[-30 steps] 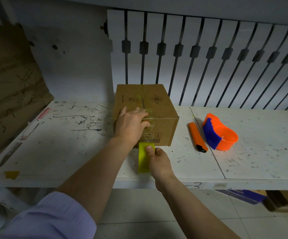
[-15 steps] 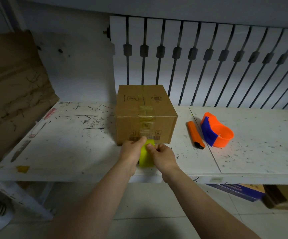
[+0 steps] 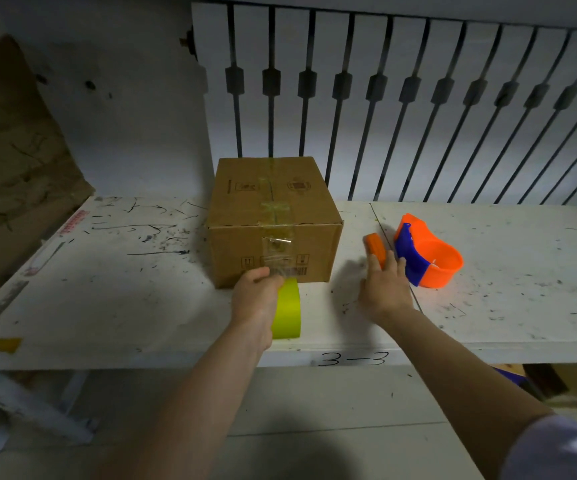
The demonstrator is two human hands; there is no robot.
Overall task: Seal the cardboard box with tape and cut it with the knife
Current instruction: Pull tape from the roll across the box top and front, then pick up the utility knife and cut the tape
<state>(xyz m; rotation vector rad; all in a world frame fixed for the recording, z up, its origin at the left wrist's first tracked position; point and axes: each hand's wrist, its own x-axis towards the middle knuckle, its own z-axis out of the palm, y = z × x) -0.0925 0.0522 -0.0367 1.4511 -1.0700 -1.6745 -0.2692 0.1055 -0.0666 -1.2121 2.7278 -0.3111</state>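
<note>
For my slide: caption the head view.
Left hand holds tape roll against taped box; right hand reaches orange knife.

A white, ink-scuffed worktop (image 3: 114, 306) marked "3-3" on its front edge stands against a white wall (image 3: 134, 133). Behind it runs a white slatted panel (image 3: 418, 98); worn cardboard sheet (image 3: 10, 168) leans at left, above a pale tiled floor (image 3: 314, 427).

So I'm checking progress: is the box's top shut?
Shut. The cardboard box has flaps flat, with tape across the seam.
</note>
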